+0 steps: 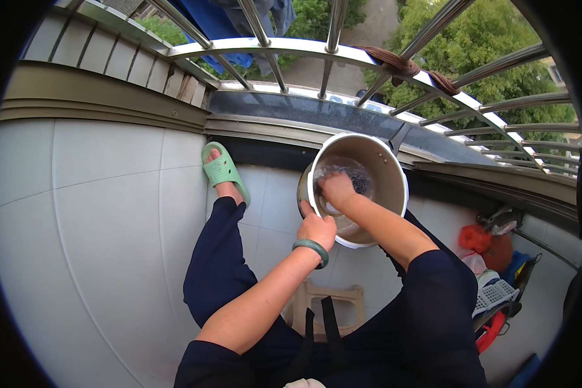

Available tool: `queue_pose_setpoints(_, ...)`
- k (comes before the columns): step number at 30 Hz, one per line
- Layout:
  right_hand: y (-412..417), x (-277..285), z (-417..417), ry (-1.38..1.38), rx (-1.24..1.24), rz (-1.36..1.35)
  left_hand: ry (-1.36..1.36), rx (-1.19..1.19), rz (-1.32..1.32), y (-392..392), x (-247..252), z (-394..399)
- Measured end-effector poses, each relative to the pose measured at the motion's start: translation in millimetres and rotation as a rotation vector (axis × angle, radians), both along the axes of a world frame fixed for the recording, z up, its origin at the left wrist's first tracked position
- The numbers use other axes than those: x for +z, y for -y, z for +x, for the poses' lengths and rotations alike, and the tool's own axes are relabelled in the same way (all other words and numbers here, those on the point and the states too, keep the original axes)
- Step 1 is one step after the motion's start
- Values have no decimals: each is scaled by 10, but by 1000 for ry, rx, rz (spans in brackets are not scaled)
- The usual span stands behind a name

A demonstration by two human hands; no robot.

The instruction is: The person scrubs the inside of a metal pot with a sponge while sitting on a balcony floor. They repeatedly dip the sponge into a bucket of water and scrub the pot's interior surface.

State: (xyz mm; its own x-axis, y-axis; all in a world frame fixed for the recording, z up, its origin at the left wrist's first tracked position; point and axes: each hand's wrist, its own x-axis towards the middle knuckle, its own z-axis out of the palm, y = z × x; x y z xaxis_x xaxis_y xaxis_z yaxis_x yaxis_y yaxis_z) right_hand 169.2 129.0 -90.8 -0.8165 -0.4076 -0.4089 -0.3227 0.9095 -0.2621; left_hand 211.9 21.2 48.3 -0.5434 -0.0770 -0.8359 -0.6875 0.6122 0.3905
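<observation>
A deep metal pot [388, 194] with a pale rim and a black handle [398, 138] tilts towards me between my legs. My left hand [318, 228], below a green bangle [314, 250] on the wrist, grips the pot's near left rim. Inside the pot, my right hand [337, 189] reaches down to the bottom with its fingers bent. Beside those fingers a dark, mottled patch [360, 183] shows; whether it is a scouring pad or wet residue is unclear. Whitish wet streaks cover part of the pot's bottom. The right fingertips are partly hidden, so their grip cannot be made out.
A beige plastic stool [356, 298] is under me on the tiled floor [111, 233]. Beyond the pot runs a window ledge [291, 114] with metal bars [337, 24]. At right lie a white plastic basket [495, 295] and red bags [474, 238]. My green slipper [220, 167] is at left.
</observation>
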Motion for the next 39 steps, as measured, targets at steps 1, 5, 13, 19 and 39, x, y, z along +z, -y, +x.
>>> queue_pose_setpoints(1, 54, 31, 39, 18, 27, -51, -5, 6, -7, -15, 11, 4)
queue_pose_setpoints(5, -54, 23, -139, 33, -25, 37, -28, 32, -9, 2, -39, 32)
queue_pose_setpoints(13, 176, -34, 168, 32, 130, -103, -49, 30, -18, 42, -181, 50)
queue_pose_setpoints(19, -63, -89, -220, -49, -154, 128, -74, 65, -4, 101, -260, 98)
queue_pose_setpoints(39, 27, -43, -97, 12, -121, -25, -105, 25, -24, 25, -245, 45)
